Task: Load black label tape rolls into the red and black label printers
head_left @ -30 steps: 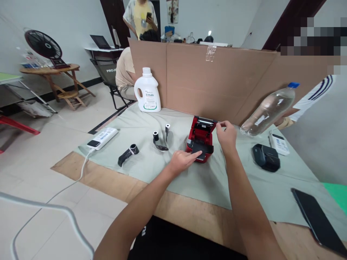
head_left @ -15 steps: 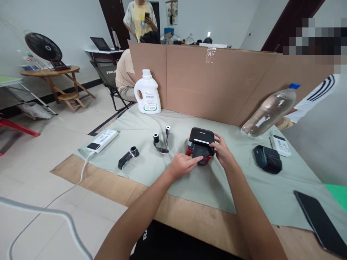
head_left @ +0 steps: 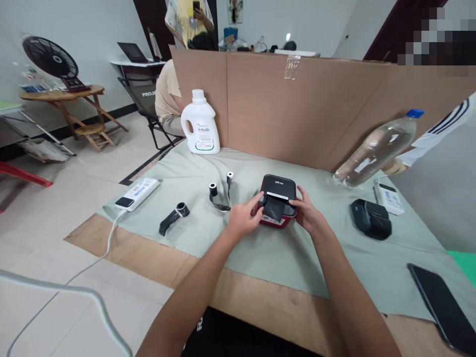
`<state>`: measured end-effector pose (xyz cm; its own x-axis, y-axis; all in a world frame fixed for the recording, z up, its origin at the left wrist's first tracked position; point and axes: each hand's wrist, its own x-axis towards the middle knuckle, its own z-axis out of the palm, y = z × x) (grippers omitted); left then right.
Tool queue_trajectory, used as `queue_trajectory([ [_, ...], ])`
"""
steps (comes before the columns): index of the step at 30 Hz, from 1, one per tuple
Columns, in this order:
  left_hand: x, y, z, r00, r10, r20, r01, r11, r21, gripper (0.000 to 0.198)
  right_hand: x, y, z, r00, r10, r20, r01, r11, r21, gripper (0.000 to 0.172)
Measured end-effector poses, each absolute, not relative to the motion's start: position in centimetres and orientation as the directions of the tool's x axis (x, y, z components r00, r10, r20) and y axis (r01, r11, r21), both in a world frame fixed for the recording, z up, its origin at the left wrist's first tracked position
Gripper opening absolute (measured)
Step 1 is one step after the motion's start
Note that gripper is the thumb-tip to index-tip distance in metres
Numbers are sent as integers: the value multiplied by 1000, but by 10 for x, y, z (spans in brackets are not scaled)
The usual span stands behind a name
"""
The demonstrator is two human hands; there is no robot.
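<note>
A small red and black label printer (head_left: 281,185) stands on the green cloth in front of me. From the slot in its front hangs a dark strip (head_left: 274,208). My left hand (head_left: 244,217) grips the printer's left side, index finger on the top corner by the slot and thumb lower at the front. On the opposite side my right hand (head_left: 308,213) holds the printer, thumb by the slot's right end and fingers along the side. Left of the printer lie a dark roll (head_left: 182,210) with its tail unrolled and two smaller rolls (head_left: 213,189) joined by dark film.
A white detergent bottle (head_left: 201,126) and a cardboard screen (head_left: 275,109) stand behind. Power banks (head_left: 138,194) lie at both sides. To the right are a leaning water bottle (head_left: 375,148), a black device (head_left: 371,219) and a phone (head_left: 442,307). Other people are beyond the screen.
My left index finger has moved from the dark strip up and left to the printer's top-left corner. My right hand stays on the right side. The view has shifted slightly.
</note>
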<state>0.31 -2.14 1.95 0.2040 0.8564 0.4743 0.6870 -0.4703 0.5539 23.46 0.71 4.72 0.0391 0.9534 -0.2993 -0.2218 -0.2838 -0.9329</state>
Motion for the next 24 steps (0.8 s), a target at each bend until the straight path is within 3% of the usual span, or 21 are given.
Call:
queue_trajectory([
  [5,4,-18,27,199,911,360,713,-387,584,45,234,7,48,3,960,-280,-265,-269,-926,89],
  [14,4,-16,24,220,909,353,711,-397,580,49,224,9,39,25,985,-168,-279,-154,-948,68],
  [24,7,-10,17,178,917,356,656,-381,652,39,224,9,23,79,992,-102,-223,-82,-971,77],
])
